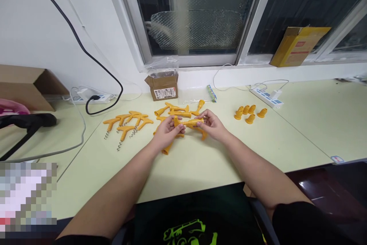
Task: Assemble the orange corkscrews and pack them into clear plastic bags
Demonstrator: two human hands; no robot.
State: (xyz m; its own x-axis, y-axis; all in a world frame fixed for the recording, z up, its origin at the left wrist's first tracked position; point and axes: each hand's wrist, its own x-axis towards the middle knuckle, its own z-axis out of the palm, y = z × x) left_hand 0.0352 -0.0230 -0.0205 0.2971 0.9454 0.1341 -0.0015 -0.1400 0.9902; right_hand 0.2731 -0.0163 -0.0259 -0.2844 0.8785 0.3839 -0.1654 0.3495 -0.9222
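Observation:
In the middle of the table my left hand (pixel 168 131) is closed on the T-shaped handle end of a yellow corkscrew (pixel 189 122). My right hand (pixel 212 125) grips the yellow sleeve at its other end. The sleeve sits in line with the handle, and no metal screw shows between them. Beneath and behind both hands lies a loose pile of yellow corkscrews with sleeves (pixel 179 109). To the left are several yellow T-handles with bare metal spirals (pixel 124 132). On the right stand several separate yellow sleeves (pixel 250 118).
A small open carton (pixel 164 87) stands by the wall, beside a clear plastic bag (pixel 192 95). Power strips lie at the back right (pixel 266 97) and back left (pixel 100 99). A black cable (pixel 83 46) hangs at left, near a larger cardboard box (pixel 21 82).

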